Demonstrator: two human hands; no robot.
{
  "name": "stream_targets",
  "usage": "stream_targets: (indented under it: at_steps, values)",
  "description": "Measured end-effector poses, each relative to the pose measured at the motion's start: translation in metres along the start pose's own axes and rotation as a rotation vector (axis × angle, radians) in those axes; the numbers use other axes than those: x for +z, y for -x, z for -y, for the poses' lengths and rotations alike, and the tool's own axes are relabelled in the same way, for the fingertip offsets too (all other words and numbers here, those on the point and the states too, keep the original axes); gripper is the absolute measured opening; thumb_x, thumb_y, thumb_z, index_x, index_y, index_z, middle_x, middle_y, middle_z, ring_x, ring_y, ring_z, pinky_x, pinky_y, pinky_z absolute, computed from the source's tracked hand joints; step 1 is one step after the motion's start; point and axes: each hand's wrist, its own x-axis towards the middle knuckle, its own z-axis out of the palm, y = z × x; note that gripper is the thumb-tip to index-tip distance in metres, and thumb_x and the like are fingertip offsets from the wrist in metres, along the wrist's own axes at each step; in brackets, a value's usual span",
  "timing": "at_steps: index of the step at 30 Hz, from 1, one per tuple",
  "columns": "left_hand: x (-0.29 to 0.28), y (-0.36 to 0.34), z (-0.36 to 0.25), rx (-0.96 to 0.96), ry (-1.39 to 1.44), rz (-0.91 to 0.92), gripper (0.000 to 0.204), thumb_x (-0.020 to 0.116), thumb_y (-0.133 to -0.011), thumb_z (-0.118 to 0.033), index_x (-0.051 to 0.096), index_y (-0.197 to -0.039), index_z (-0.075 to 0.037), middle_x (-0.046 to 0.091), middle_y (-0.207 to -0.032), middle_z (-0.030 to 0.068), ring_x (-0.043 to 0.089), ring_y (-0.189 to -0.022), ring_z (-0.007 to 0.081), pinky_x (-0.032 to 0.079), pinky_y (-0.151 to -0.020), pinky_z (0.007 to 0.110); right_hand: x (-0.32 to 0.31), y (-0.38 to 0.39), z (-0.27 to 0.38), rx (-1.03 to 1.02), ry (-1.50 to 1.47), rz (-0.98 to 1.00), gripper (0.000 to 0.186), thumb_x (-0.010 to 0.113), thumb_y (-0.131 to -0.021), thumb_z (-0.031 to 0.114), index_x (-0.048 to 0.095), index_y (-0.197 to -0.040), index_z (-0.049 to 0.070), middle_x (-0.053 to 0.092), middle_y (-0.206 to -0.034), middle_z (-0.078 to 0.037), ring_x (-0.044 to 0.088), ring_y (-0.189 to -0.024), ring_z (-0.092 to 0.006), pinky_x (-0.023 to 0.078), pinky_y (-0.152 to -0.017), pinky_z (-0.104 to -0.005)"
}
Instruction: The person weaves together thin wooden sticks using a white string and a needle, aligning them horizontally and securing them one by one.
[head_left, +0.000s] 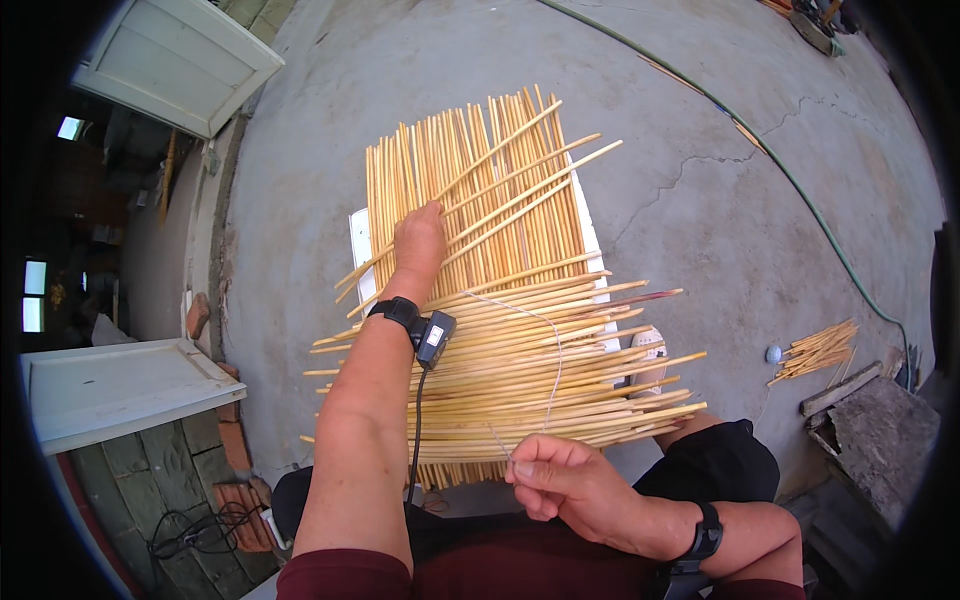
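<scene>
A mat of pale, straw-coloured sticks (470,150) lies on a white board (590,220), with upright rods at the far end and a dense crosswise layer (500,380) nearer me. My left hand (420,240) reaches over the upper part, its fingers closed on one of several slanting sticks, fingertips partly hidden. Low in the middle, my right hand (555,480) pinches a thin white string (555,345), which runs loosely up across the crosswise sticks. Straps with small dark devices are on both forearms.
On the concrete floor (720,230) lie a green hose (820,215), a stick bundle (812,350) and a pale ball (773,354). Open white doors (130,390) and bricks line the left. A stone slab (865,440) sits at right. My shoe (648,340) is beside the board.
</scene>
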Motion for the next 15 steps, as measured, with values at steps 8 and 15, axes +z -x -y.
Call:
stream_targets:
  at_steps: [8, 15]
  values:
    - [-0.044, 0.017, -0.030, 0.087, 0.008, 0.069, 0.026, 0.064, -0.086, -0.027, 0.056, -0.106, -0.011, 0.064, -0.078, 0.0097, 0.065, -0.065, 0.0281, 0.053, -0.055, 0.042, -0.001, 0.005, 0.000, 0.004, 0.004, -0.021, 0.015, 0.054, -0.097, 0.017, 0.058, -0.096, 0.003, 0.052, -0.067, -0.004, 0.043, -0.057, -0.0096, 0.036, -0.055, -0.0221]
    - [-0.038, 0.022, -0.033, -0.388, -0.221, 0.461, 0.084, 0.062, -0.083, -0.023, 0.015, -0.150, -0.005, 0.068, -0.089, 0.0170, 0.068, -0.072, 0.0318, 0.056, -0.063, 0.043, -0.005, 0.006, -0.001, -0.004, -0.007, 0.006, 0.018, 0.053, -0.097, 0.021, 0.060, -0.095, 0.005, 0.055, -0.069, 0.000, 0.047, -0.060, -0.0069, 0.037, -0.055, -0.0191]
